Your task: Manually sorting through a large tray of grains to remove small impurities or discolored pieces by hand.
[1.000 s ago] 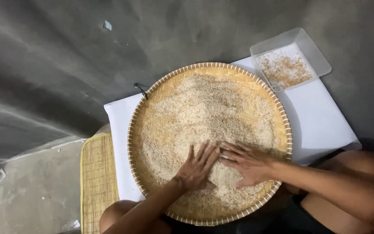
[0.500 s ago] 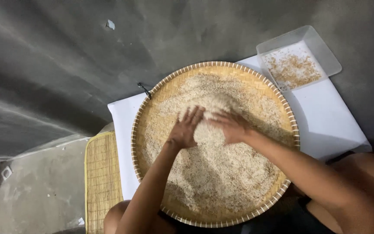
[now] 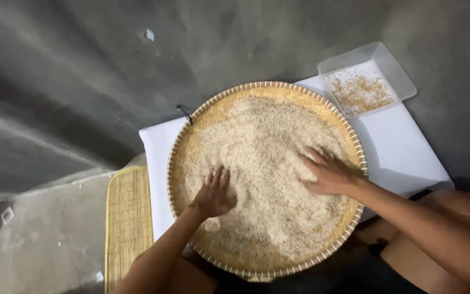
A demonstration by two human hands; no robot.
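Head view: a round woven winnowing tray lies flat on a white sheet spread over the grey floor, directly in front of the seated person. The tray carries a wide, shallow bed of pale husked grain, probably rice, heaped slightly toward the centre.

The left hand rests palm-down on the grain at the near-left part of the tray, fingers spread. The right hand rests palm-down at the right part, near the rim, fingers spread and somewhat blurred. Neither hand pinches or grips anything; both lie flat on the loose surface, well apart.

Handling judgement: the grain is loose, dry and free-flowing. It offers no purchase for a grasp and responds best to flat sweeping or cupped scooping. The tray looks light and fairly stiff but shallow; tilting it risks spilling grain over the rim. Take hold at two opposite points on the bound rim and keep it level.

A clear rectangular plastic tray holding a thin scatter of brownish husk sits at the sheet's far right corner. A woven mat lies just left of the sheet.
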